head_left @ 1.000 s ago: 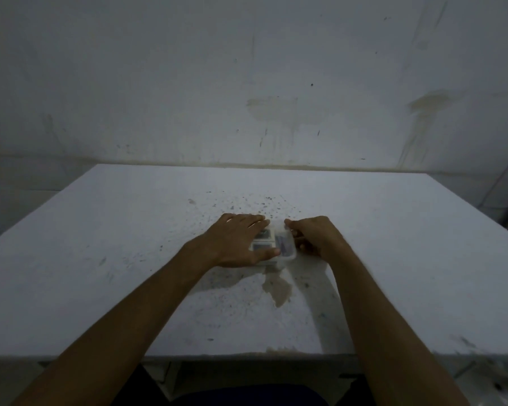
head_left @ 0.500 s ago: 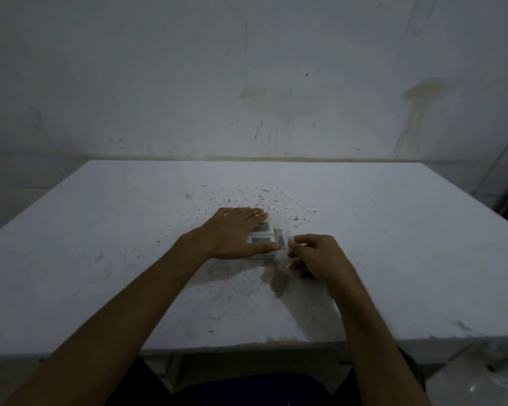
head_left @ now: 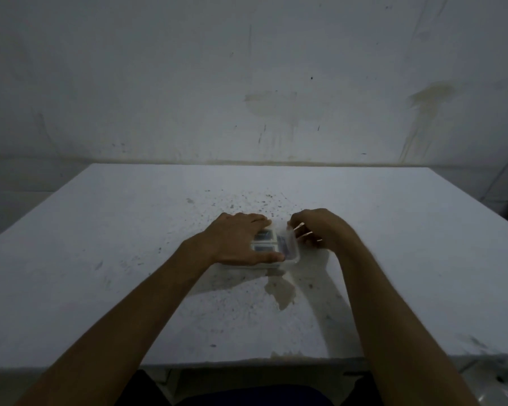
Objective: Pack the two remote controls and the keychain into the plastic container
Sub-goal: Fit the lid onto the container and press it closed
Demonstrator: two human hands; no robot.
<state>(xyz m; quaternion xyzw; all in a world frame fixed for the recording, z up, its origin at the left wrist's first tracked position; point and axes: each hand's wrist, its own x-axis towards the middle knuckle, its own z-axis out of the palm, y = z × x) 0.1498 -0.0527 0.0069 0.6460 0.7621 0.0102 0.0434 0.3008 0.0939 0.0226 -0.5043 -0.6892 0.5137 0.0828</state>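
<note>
Head view: clear plastic container (head_left: 291, 249) (dark contents blurred) sat on the table (head_left: 100, 259), left hand (head_left: 241, 241) pressed flat atop it, right hand (head_left: 320, 230) fingers curled on its edge.

**One head-worn view, looking forward and down**

A single wide-angle camera sits on the person's head, above the near edge of the table (head_left: 393, 259), and faces forward and down. Both forearms enter from the bottom corners and meet near the middle, where the left hand (head_left: 238, 241) and right hand (head_left: 323, 230) lie at arm's reach. The whole tabletop fits in view, its far edge meeting the wall (head_left: 247, 68), which fills the upper half. No second view overlaps it.
</note>
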